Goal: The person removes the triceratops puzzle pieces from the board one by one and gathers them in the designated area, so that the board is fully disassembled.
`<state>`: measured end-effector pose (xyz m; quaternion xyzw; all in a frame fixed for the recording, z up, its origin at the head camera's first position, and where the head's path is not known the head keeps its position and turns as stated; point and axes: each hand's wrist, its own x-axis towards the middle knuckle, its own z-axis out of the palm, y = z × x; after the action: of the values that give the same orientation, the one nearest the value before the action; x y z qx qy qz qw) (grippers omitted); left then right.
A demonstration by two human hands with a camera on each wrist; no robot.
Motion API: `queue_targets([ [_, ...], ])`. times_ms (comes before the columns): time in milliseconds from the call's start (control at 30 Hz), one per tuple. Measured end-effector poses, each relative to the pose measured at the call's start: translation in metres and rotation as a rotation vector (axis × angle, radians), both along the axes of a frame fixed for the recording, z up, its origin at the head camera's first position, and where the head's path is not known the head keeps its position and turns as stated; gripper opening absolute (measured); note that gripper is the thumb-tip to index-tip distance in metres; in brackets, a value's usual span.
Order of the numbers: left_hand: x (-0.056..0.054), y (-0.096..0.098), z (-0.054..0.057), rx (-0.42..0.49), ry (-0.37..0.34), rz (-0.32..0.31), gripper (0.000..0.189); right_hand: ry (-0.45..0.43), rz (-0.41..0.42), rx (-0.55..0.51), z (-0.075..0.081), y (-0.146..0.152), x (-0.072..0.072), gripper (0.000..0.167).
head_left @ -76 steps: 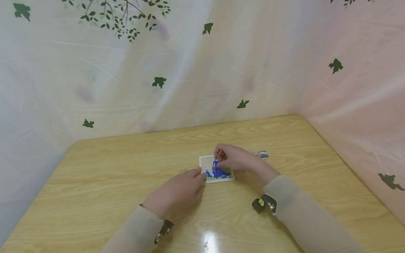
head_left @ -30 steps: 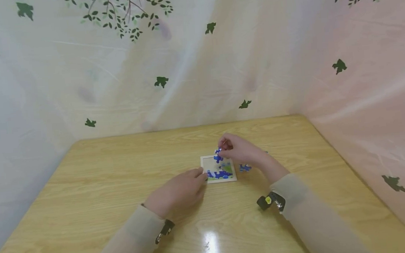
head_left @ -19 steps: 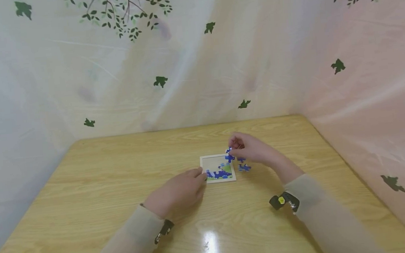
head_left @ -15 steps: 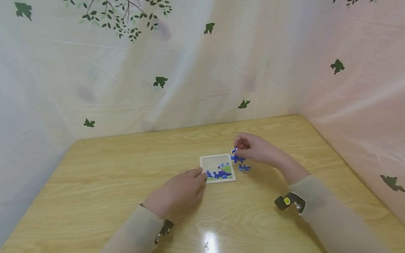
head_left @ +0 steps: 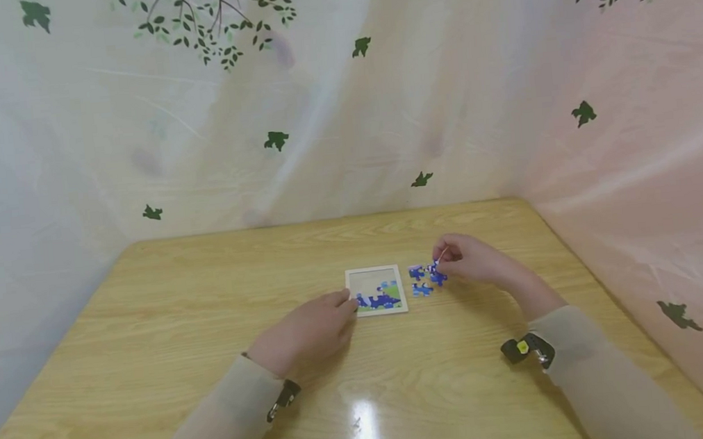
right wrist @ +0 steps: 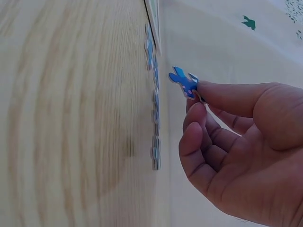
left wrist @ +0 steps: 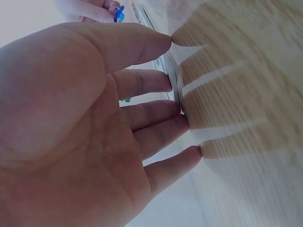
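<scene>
The blue puzzle piece (right wrist: 184, 86) seems best kept in a light pinch, gripped near one edge so its tabs show, and levelled before it meets anything, since thin tabs likely catch when pushed in at a slant. The left hand (head_left: 304, 328), its fingers loosely straight and spread with the tips at the 9 o'clock side of the frame (head_left: 402, 290), should press just enough to stop it sliding. The right hand (head_left: 469, 258) is narrow, thumb and fingers pinching that piece clear of the counter (head_left: 237, 271); the piece lies at the hand's fingertips, toward 8 to 9 o'clock from its middle. Two loose pieces, one at 9 o'clock (head_left: 416, 272) and one at 8 o'clock (head_left: 422, 289), lie between that hand and the frame. The head view does not clearly separate the held piece from whatever lies beneath it. Inside the frame, blue and green joined pieces (head_left: 379, 302) fill the 6 o'clock side.
</scene>
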<state>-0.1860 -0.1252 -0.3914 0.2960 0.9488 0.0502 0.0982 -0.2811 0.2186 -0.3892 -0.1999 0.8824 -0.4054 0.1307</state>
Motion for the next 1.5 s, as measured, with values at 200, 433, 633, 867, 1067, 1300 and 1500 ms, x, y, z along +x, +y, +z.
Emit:
queue_targets([
  [200,-0.0008,-0.0003,-0.0002,0.004,-0.008,0.008,0.051,-0.044,0.035,0.026,-0.0019,0.0087,-0.0032,0.016],
  [433,-0.0013,-0.0002,-0.0002,-0.002,0.0,0.002,0.052,-0.08,0.063,0.03,-0.0024,0.0118,-0.0029,0.013],
  [633,-0.0018,0.0006,0.0011,-0.005,-0.006,0.008,0.052,-0.067,0.05,0.072,-0.002,0.0094,-0.0007,0.012],
  [867,-0.0008,0.0005,0.0012,-0.008,-0.016,0.013,0.052,-0.043,0.017,0.143,-0.0041,0.0059,0.0011,0.011],
  [1067,0.0007,0.0004,0.0023,-0.002,-0.022,0.016,0.052,-0.011,0.015,0.204,-0.0053,0.005,0.0019,0.009],
  [1300,0.0015,0.0004,0.003,-0.01,-0.022,0.011,0.053,0.007,0.007,0.243,-0.0048,0.0043,0.0028,0.009],
  [1500,0.0005,0.0003,0.0018,-0.015,-0.011,-0.001,0.053,-0.008,-0.017,0.262,-0.0053,0.0028,0.0044,0.011],
])
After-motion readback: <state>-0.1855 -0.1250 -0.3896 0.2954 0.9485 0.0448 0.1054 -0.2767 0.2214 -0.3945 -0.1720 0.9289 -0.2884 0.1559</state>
